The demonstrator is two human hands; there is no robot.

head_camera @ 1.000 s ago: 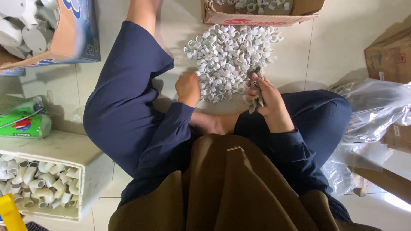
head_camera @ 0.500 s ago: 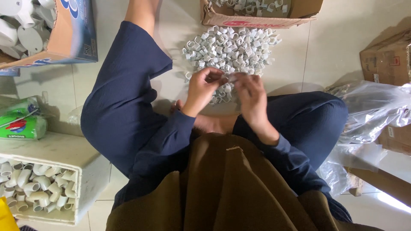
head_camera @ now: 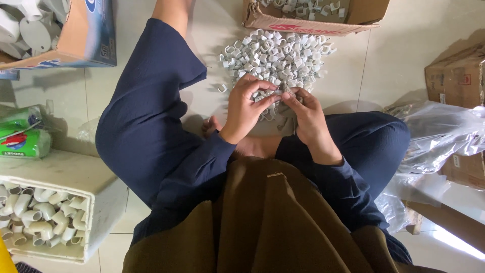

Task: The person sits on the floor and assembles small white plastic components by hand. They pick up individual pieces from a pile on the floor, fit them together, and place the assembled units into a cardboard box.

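Observation:
I sit cross-legged on a tiled floor in dark blue trousers. A heap of small white plastic pipe clips (head_camera: 275,55) lies in front of my legs. My left hand (head_camera: 246,108) and my right hand (head_camera: 306,115) meet at the near edge of the heap, fingertips together on one small white clip (head_camera: 279,93). Both hands pinch it between thumb and fingers. What else the right hand may hold is hidden by its fingers.
An open cardboard box (head_camera: 313,15) of more clips stands behind the heap. Another box (head_camera: 55,35) of white fittings is at top left, and a white crate (head_camera: 50,212) of pipe elbows at lower left. Green packets (head_camera: 22,136) lie left; clear plastic bags (head_camera: 439,136) and cartons right.
A second ago the hands were apart, the left low by my ankle and the right holding a small tool or clip. They have come together at the heap's near edge.

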